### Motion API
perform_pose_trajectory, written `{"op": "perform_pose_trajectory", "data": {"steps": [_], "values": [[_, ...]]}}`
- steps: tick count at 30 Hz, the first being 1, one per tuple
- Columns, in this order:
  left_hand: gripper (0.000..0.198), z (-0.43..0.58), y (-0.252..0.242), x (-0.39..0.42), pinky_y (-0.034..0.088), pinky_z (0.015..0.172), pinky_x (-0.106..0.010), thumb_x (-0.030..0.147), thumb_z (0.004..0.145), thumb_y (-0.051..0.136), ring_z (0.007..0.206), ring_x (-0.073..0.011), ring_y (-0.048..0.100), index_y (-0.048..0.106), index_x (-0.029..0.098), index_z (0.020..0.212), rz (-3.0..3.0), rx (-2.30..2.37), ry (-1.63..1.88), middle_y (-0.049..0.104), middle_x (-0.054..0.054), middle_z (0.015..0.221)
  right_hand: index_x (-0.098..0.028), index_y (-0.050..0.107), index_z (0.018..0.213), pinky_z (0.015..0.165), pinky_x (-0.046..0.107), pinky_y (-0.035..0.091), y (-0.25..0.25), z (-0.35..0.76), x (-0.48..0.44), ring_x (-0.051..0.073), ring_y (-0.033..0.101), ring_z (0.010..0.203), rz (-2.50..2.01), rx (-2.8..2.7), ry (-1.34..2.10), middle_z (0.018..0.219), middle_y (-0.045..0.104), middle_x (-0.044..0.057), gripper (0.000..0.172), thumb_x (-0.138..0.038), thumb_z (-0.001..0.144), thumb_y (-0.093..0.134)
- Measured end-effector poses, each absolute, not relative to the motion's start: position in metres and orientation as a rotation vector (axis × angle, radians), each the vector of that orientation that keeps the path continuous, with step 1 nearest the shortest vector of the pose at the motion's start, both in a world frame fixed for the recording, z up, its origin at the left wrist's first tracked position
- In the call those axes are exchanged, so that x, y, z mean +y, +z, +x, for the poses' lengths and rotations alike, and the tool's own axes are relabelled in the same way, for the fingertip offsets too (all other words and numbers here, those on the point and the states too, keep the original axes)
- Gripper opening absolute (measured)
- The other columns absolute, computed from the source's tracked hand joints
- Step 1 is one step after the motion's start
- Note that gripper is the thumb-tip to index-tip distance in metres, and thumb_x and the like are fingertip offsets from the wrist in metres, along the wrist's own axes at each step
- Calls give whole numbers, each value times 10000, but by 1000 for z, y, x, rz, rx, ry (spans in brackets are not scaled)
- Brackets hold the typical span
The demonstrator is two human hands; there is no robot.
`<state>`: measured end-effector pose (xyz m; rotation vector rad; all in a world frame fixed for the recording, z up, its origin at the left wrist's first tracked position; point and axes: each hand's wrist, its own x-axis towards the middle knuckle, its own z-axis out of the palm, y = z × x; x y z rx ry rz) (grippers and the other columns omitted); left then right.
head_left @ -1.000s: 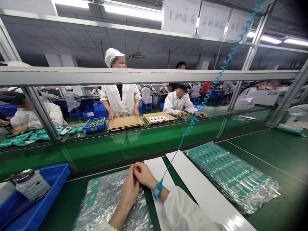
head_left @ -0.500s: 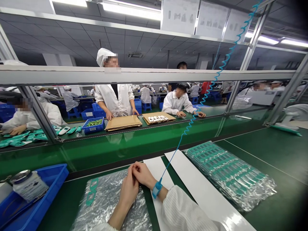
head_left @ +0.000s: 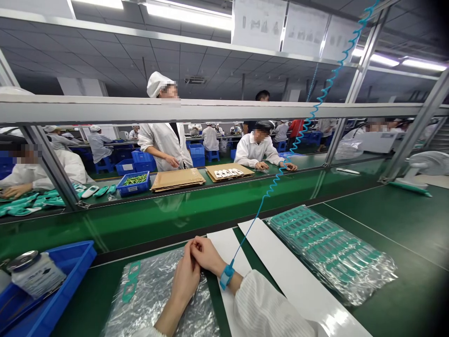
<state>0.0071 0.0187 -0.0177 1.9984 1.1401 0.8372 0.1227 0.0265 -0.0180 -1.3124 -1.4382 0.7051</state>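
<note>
You are resting your left hand (head_left: 183,279) and right hand (head_left: 206,256) clasped at bottom centre, fingers (head_left: 196,244) pressed together, pinching nothing, over a silvery plastic bag (head_left: 154,299) with a teal plastic part (head_left: 129,282) at its left.

Blue bin (head_left: 75,256) blocks hands' (head_left: 191,267) left; green panel (head_left: 196,220) ahead.
</note>
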Motion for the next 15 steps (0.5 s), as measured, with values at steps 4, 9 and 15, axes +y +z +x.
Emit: {"op": "perform_pose_trajectory", "data": {"steps": [4, 9, 15], "values": [[477, 7, -17, 18, 462, 692, -324, 197, 861, 371, 882, -270, 663, 348, 188, 1337, 1994, 1131, 845, 680, -125, 1083, -193, 416, 603, 498, 198, 318, -20, 123, 27, 95, 438, 530, -1309, -1440, 702, 563, 458, -56, 202, -123, 771, 505], [482, 7, -15, 17, 463, 683, -321, 212, 858, 375, 863, -276, 664, 353, 186, 1339, 1985, 1137, 844, 687, -121, 1033, -194, 417, 607, 500, 197, 323, -24, 123, 29, 97, 439, 533, -1308, -1437, 706, 564, 456, -57, 199, -132, 775, 505], [483, 7, -13, 15, 452, 658, -316, 199, 847, 372, 838, -276, 664, 361, 190, 1330, 1985, 1148, 841, 688, -119, 1038, -195, 422, 612, 509, 200, 334, -25, 123, 30, 100, 440, 539, -1300, -1442, 704, 570, 462, -54, 192, -141, 778, 503]]}}
